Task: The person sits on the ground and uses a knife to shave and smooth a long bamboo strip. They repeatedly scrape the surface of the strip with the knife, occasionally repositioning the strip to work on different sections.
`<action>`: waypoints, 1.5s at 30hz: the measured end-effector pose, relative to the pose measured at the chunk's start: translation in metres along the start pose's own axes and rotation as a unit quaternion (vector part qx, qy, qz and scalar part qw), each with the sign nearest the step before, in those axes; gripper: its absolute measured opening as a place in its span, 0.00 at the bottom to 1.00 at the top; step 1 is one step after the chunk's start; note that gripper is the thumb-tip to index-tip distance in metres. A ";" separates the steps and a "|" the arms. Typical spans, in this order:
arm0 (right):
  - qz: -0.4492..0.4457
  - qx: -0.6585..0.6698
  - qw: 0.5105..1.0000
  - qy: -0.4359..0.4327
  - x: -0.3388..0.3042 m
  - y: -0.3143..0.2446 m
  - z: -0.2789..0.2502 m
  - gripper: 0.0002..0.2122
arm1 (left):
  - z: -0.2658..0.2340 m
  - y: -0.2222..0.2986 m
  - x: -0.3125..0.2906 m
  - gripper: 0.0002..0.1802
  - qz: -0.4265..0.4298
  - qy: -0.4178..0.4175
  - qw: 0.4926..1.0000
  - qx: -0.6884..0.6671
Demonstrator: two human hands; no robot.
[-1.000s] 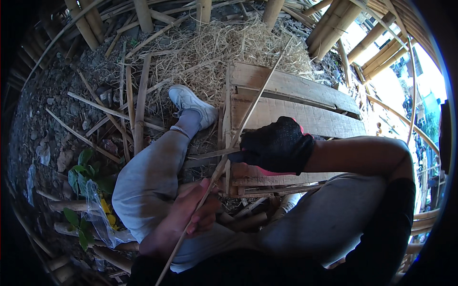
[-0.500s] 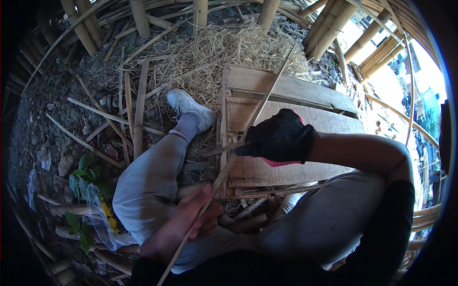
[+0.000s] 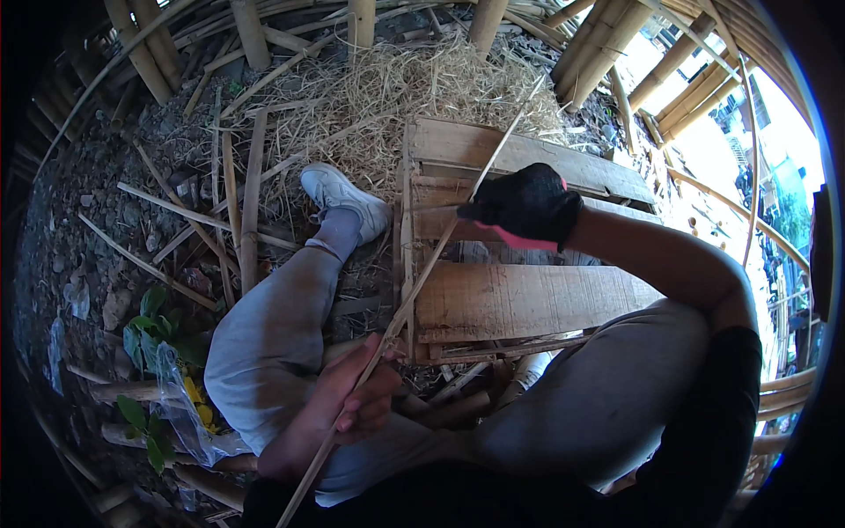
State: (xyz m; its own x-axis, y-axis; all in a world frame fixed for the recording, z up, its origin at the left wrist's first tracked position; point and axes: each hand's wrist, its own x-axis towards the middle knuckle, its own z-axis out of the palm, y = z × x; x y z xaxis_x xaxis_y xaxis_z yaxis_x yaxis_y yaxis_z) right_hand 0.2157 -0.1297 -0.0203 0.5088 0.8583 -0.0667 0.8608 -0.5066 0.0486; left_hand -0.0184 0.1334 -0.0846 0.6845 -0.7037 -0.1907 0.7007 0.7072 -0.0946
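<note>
A long, thin bamboo strip (image 3: 417, 288) slants from the lower edge, beside my left hand, up to the far side of a low slatted wooden platform (image 3: 528, 299). My bare left hand (image 3: 359, 392) is closed around its near part, just in front of the platform's left corner. In a black glove with pink edging, my right hand (image 3: 525, 209) is closed above the planks, against the strip's upper half. A narrow blade, apparently a knife (image 3: 433, 209), sticks out leftward from that fist across the strip. The glove hides its handle.
Pale shavings (image 3: 422, 97) heap beyond the platform. Split bamboo pieces (image 3: 255, 202) lie on the stony ground at left, near a leafy plant (image 3: 150, 330) and a clear plastic bag (image 3: 180, 414). Bamboo posts (image 3: 361, 26) stand along the back. My shoe (image 3: 343, 201) rests left of the platform.
My right hand has slid away from me along the strip, carrying the knife toward its far end. The left hand keeps nearly the same place and grip.
</note>
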 end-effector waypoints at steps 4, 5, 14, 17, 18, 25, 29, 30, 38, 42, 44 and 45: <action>0.124 -0.099 0.987 -0.025 -0.007 0.036 0.007 0.16 | -0.001 -0.001 0.003 0.18 -0.002 0.009 1.000 0.021; 0.106 -0.080 0.989 -0.058 -0.002 0.018 -0.007 0.17 | -0.001 0.000 0.001 0.18 0.004 -0.004 1.000 -0.002; 0.126 -0.151 0.978 -0.068 -0.014 0.073 -0.005 0.18 | 0.002 -0.001 0.005 0.18 -0.007 -0.020 1.000 0.009; 0.170 -0.143 0.965 -0.138 -0.002 0.050 -0.025 0.19 | 0.003 -0.001 0.004 0.18 0.015 -0.017 0.999 0.034; 0.131 -0.098 0.980 -0.111 0.002 0.029 -0.013 0.20 | 0.001 -0.001 0.001 0.19 0.026 -0.020 0.999 0.012; 0.140 -0.138 0.977 -0.078 -0.004 0.089 -0.013 0.18 | 0.000 -0.004 0.004 0.20 0.017 -0.029 0.999 -0.040; 0.209 -0.124 0.964 -0.107 -0.020 0.132 -0.017 0.22 | 0.003 -0.001 0.007 0.19 -0.003 -0.036 0.999 -0.005; 0.152 -0.122 0.978 -0.072 -0.021 0.124 -0.005 0.22 | 0.002 0.000 0.006 0.19 -0.003 -0.036 0.999 -0.011; 0.234 -0.147 0.959 -0.063 -0.017 0.123 -0.010 0.21 | -0.003 -0.002 0.007 0.18 -0.012 -0.057 0.997 -0.049; 0.289 -0.182 0.939 -0.041 -0.019 0.132 -0.022 0.23 | -0.002 0.000 0.004 0.17 -0.010 -0.062 0.998 -0.020; 0.249 -0.137 0.955 0.085 -0.021 0.103 -0.010 0.22 | -0.003 0.002 0.001 0.17 0.001 -0.084 0.996 -0.008; 0.127 -0.230 0.947 0.183 -0.033 0.097 0.003 0.15 | -0.001 0.004 0.001 0.17 0.003 -0.103 0.995 -0.006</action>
State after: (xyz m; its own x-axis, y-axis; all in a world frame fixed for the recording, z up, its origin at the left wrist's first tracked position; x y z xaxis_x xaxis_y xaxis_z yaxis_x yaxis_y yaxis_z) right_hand 0.2824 -0.2072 -0.0166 0.5898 0.7266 0.3524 0.5726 -0.6840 0.4520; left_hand -0.0154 0.1355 -0.0861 0.7158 -0.6982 0.0120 0.6953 0.7110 -0.1053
